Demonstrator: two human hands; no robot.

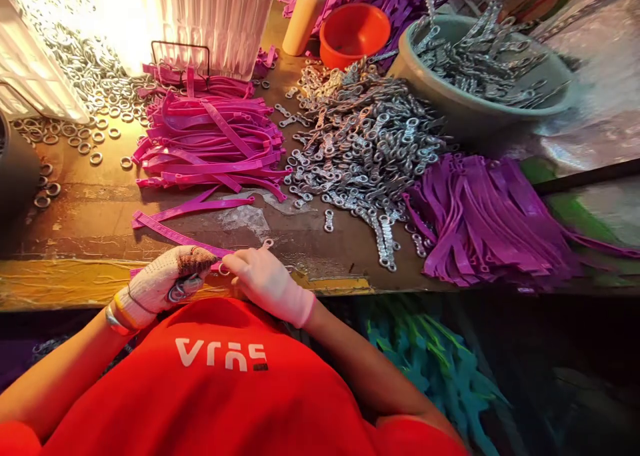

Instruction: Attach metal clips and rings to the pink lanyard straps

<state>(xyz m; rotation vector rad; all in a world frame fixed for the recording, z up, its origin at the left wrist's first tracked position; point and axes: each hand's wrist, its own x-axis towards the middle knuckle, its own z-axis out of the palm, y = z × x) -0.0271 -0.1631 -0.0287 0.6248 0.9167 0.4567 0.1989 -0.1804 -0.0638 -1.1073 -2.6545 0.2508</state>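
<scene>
My left hand [167, 283], in a knitted glove with brown fingertips, is closed at the table's front edge. It pinches the end of a pink strap [175, 234] that slants up to the left. Several metal rings [181, 289] show in the curl of its fingers. My right hand [267, 279], in a thin white glove, is closed against the left fingertips. At its fingertips a small metal ring [223, 268] shows beside the strap's end. One end of a metal link [269, 243] sticks out just beyond the right knuckles; whether it is held cannot be seen.
Pink straps [215, 136] lie stacked ahead, with loose rings [97, 136] at left. A heap of metal links [370, 136] lies right of them, near a red bowl [355, 36] and a grey-green tub [485, 103]. Purple straps [500, 223] lie at far right.
</scene>
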